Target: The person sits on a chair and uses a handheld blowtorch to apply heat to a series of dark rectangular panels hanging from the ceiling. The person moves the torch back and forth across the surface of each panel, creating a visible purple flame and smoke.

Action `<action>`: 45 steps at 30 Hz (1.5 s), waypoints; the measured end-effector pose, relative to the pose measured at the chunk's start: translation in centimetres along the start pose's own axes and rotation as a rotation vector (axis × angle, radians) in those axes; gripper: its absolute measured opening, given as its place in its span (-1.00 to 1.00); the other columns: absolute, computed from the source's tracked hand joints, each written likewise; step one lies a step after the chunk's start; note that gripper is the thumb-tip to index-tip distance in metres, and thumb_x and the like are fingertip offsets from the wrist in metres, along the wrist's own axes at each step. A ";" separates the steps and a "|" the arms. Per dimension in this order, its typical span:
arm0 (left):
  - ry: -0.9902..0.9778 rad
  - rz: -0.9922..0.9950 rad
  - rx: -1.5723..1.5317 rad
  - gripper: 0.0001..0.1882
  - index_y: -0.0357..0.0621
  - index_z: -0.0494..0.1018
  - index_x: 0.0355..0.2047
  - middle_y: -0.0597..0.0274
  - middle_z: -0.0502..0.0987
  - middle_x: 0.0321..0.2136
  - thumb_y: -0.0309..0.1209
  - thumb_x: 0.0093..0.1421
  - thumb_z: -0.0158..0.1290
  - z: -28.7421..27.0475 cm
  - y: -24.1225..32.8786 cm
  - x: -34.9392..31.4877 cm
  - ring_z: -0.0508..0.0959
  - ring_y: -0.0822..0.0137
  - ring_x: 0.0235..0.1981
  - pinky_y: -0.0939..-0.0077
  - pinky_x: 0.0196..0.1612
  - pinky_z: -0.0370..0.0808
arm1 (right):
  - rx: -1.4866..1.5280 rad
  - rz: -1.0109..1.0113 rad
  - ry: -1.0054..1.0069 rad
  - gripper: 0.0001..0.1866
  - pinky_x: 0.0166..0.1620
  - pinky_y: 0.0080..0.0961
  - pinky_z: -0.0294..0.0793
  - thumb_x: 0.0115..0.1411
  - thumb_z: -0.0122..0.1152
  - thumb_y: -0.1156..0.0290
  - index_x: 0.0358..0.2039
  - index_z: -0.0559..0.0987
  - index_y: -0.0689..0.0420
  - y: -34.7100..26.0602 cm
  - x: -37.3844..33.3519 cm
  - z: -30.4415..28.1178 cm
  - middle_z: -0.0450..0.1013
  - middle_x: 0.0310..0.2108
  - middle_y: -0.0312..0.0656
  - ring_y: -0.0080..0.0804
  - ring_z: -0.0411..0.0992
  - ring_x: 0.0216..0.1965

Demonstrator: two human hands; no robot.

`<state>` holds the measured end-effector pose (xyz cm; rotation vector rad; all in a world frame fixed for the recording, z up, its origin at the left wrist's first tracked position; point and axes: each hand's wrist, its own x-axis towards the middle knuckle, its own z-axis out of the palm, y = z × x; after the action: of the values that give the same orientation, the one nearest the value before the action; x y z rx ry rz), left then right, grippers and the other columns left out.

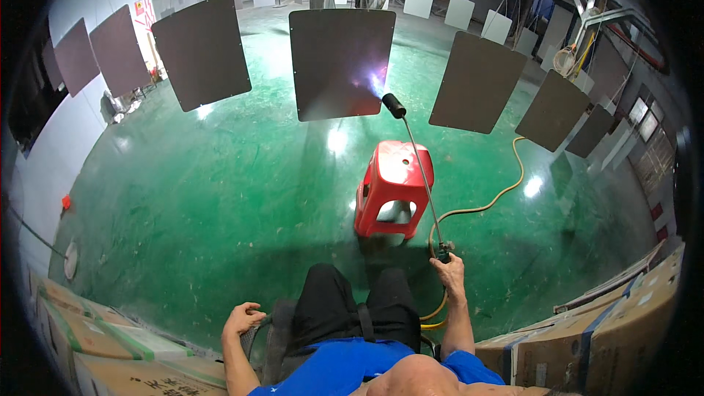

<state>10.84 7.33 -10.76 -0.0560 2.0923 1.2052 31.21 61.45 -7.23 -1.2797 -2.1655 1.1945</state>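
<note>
In my right hand [450, 273] is the handle of a gas torch [424, 176], with my fingers closed round it beside the valve. Its long thin metal tube runs up and away to a black cylindrical burner head [394, 105]. A blue-violet flame [377, 85] leaves the burner and plays on the lower right part of a dark rectangular panel [334, 59], which hangs upright in front of me. My left hand [243, 317] lies at the chair's armrest [251, 341], fingers loosely bent and holding no tool.
A red plastic stool [400, 169] stands ahead on the green floor [220, 198]. The yellow hose [488, 207] curves from the torch across the right side. More dark panels [202, 51] hang in a row to both sides. Cardboard boxes [616, 323] flank me; white panels [460, 12] hang farther back.
</note>
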 end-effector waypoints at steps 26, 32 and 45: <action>0.079 0.060 0.263 -0.44 -0.24 0.49 0.01 0.10 0.65 -0.29 -0.26 0.02 0.33 0.0 0.5 -0.2 0.63 0.31 -0.29 0.39 -0.17 0.55 | 0.066 -0.249 -0.100 -0.75 -0.39 -0.47 0.32 0.06 0.38 0.34 -0.43 0.52 0.24 -9.3 1.6 4.1 0.41 -0.58 -0.34 -0.54 0.28 -0.51; 0.072 0.049 0.287 -0.41 -0.23 0.48 0.02 0.10 0.65 -0.28 -0.25 -0.01 0.33 0.3 1.9 -0.7 0.63 0.28 -0.24 0.38 -0.11 0.54 | -0.005 -0.223 -0.156 -0.72 -0.40 -0.44 0.33 -0.01 0.41 0.31 -0.44 0.54 0.23 -6.6 0.8 4.9 0.41 -0.60 -0.31 -0.53 0.28 -0.54; 0.071 0.094 0.307 -0.43 -0.26 0.47 0.02 0.09 0.65 -0.29 -0.34 -0.01 0.34 0.4 1.6 -0.3 0.63 0.32 -0.27 0.39 -0.15 0.58 | -0.031 -0.232 -0.055 -0.65 -0.33 -0.38 0.41 0.00 0.42 0.21 -0.39 0.56 0.24 -8.9 0.3 4.5 0.49 -0.56 -0.20 -0.43 0.38 -0.50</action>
<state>10.66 8.41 -9.56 0.1446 2.3420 0.9336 23.27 57.41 -2.73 -0.9843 -2.3054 1.1179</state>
